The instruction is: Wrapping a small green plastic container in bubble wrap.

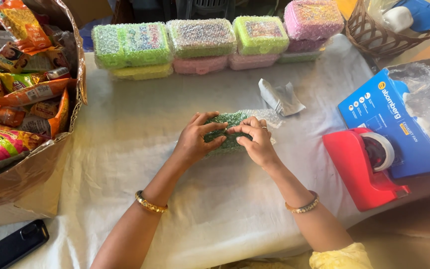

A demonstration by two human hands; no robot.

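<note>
Head view looks down on a white cloth (175, 149) with both hands at its middle. Left hand (195, 142) and right hand (257, 142) are pressed together around a green box (227, 132) swathed in bubble wrap (265, 117); fingers curl over its top and sides, thumbs near the seam, so each hand is clamped on it. A loose tail of wrap sticks out at 1 o'clock from the box.

Judging by its size and the easy hold, the box looks light and stiff, a hard plastic shell under a soft, springy skin. The wrap is likely slick and will slide on the shell, so the hold belongs on the long sides, with thumbs pinning the overlap. Hard squeezing would pop bubbles.

At 12 o'clock, well apart, stand wrapped boxes (202, 42) in green and pink, stacked two high. A grey pouch (280, 97) lies at 1 o'clock. A red tape dispenser (362, 167) sits at 3 o'clock, touching a blue carton (389, 124). A snack carton (21, 99) stands at 9 o'clock, a phone (11, 244) at 8 o'clock, a basket (374, 30) at 2 o'clock.
</note>
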